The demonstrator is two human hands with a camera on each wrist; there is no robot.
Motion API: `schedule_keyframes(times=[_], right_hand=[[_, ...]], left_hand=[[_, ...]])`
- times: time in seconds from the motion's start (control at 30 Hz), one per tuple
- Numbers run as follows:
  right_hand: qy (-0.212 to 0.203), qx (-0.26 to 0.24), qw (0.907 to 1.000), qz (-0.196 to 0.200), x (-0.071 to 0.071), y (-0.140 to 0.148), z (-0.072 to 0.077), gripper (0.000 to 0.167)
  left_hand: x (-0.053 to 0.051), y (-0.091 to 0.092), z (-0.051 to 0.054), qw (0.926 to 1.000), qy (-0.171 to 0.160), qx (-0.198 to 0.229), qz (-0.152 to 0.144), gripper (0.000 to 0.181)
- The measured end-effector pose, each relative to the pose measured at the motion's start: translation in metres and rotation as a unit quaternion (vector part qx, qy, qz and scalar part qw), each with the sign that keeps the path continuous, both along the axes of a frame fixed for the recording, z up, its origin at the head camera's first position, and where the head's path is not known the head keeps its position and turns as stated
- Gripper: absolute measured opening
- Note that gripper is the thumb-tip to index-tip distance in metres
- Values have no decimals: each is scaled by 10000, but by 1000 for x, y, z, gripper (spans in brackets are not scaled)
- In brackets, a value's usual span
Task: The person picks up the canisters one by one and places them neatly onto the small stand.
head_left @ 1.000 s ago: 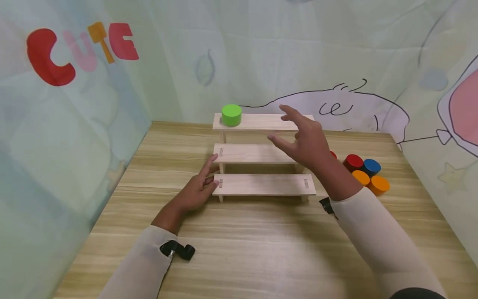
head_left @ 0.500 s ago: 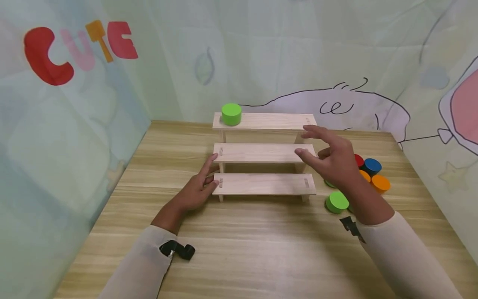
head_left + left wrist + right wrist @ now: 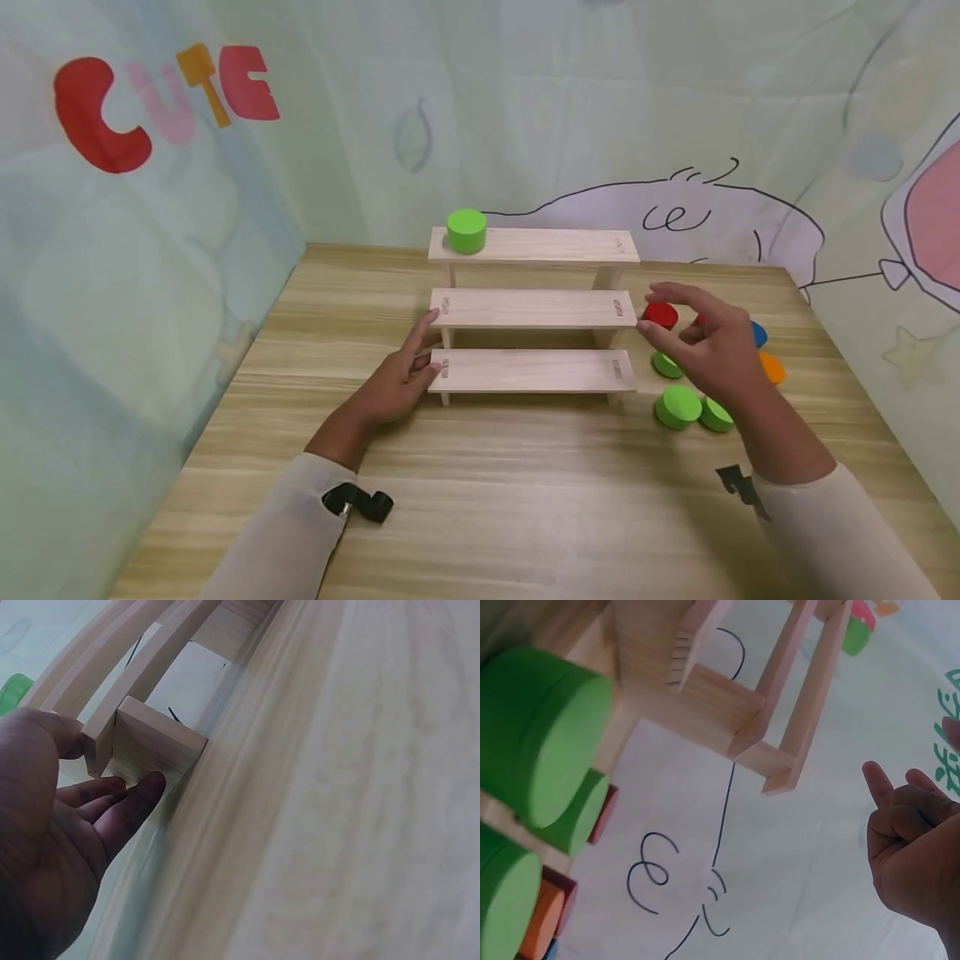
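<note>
Through the head camera I saw a wood-grained tabletop (image 3: 525, 500), a soft sheen on its near part; pale green-blue, cloth-like walls (image 3: 510, 108) rose on three sides, lightly creased; on the left one I read CUTE in coloured letters (image 3: 176, 128); across the back ran a black-outlined pale cartoon figure (image 3: 731, 229); on the right I made out a pink balloon (image 3: 936, 221) and a faint star (image 3: 909, 357)
</note>
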State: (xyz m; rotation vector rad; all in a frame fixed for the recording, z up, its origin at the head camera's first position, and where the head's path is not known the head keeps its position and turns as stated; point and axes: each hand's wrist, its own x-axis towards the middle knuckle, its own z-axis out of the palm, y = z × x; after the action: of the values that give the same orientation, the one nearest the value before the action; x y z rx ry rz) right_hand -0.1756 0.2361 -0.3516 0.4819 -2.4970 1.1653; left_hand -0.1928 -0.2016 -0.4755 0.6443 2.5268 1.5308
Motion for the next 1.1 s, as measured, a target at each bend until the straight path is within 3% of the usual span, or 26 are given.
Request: schedule_keyframes(times=[0.23,0.47,0.67,1.1], right_hand=[[-127,423,9978,-485,7,25,-14,40],[-542,306,9957,-683,15,54,-28,34],[-954,668,9875,-1057,20,77,-37,40],[-1750,849,9729,-1252,28,108,-55,46]], left_hand=[[1,0,0,10000,33,-26,-10,82],[1,0,2,10000,8,-31,-1,82],[0,0,2,10000,-4,-23,14,82],[1,0,3,10000,-5,-86,25,81]])
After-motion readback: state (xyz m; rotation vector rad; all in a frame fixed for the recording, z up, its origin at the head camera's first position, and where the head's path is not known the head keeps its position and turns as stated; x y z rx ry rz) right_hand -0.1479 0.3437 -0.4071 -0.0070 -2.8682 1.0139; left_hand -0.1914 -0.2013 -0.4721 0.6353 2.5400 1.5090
